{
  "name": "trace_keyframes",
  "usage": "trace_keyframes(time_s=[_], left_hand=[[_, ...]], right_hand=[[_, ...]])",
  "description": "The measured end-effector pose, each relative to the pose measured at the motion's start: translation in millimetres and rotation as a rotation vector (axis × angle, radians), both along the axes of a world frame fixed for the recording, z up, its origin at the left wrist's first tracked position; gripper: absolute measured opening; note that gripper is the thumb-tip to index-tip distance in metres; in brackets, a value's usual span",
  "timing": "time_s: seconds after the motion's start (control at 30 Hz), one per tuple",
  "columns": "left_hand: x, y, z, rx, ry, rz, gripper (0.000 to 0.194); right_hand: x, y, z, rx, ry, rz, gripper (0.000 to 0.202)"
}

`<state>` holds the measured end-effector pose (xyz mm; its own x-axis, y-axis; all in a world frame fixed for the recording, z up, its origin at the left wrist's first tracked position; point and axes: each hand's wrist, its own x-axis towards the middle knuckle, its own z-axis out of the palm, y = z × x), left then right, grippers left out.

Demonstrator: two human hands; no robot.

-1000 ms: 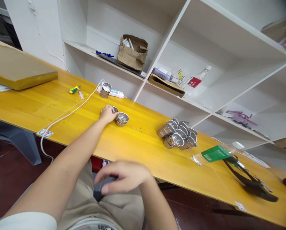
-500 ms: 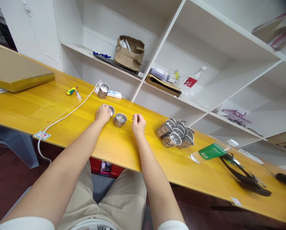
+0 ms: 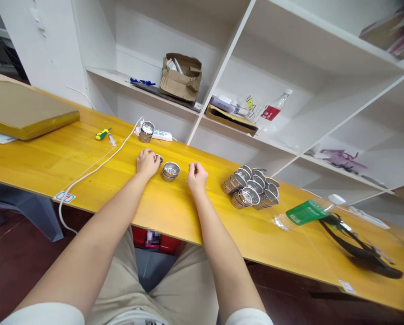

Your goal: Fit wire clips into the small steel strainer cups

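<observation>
My left hand (image 3: 148,163) is wrapped round a perforated metal cup (image 3: 159,160) on the yellow table, and covers most of it. Just right of that cup stands a short stack of metal cups (image 3: 170,171), touched by neither hand. My right hand (image 3: 197,177) is closed above the table, right of the stack; what its fingers hold, if anything, is too small to make out. Another stack of metal cups (image 3: 146,131) stands behind, by the power strip. Several more stacked cups (image 3: 251,189) are grouped to the right.
A green-labelled bottle (image 3: 306,212) lies right of the grouped cups, beside a black strap (image 3: 357,248). A screwdriver (image 3: 102,134), a white cable (image 3: 102,166) and a large flat box (image 3: 29,108) are at the left. White shelves (image 3: 202,113) rise behind the table.
The camera view has shifted slightly. My left hand now covers more of the cup it holds. My right hand stays closed in nearly the same place.
</observation>
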<state>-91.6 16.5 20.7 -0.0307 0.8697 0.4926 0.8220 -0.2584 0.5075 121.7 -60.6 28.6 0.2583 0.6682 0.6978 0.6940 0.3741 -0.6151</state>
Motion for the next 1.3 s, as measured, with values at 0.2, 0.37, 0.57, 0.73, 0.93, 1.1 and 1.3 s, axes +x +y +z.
trace_keyframes(time_s=[0.2, 0.37, 0.57, 0.73, 0.93, 1.1, 1.3], left_hand=[[-0.7, 1.9, -0.7, -0.014, -0.017, -0.012, 0.023], [-3.1, 5.8, -0.4, -0.011, -0.037, -0.028, 0.023], [-2.3, 14.3, -1.2, 0.047, -0.090, -0.069, 0.030], [1.5, 19.0, 0.8, 0.101, -0.121, -0.098, 0.035], [9.3, 17.0, 12.2, 0.274, -0.182, -0.204, 0.034], [16.9, -7.8, 37.0, 0.500, -0.053, -0.350, 0.022], [26.4, -41.5, 52.2, 0.588, 0.127, -0.509, 0.013]], right_hand=[[-2.7, -2.9, 7.9, 0.014, 0.011, 0.005, 0.030], [-9.6, -4.5, 11.6, 0.023, -0.013, 0.029, 0.029], [-16.1, -7.4, 15.2, 0.009, -0.047, 0.039, 0.028], [-16.7, -8.3, 17.1, 0.038, -0.044, 0.049, 0.028], [-19.6, -7.1, 17.2, -0.032, 0.057, 0.079, 0.024], [-31.2, -8.4, 25.9, -0.176, 0.500, 0.396, 0.034], [-40.6, -20.3, 45.1, -0.283, 0.791, 0.639, 0.040]])
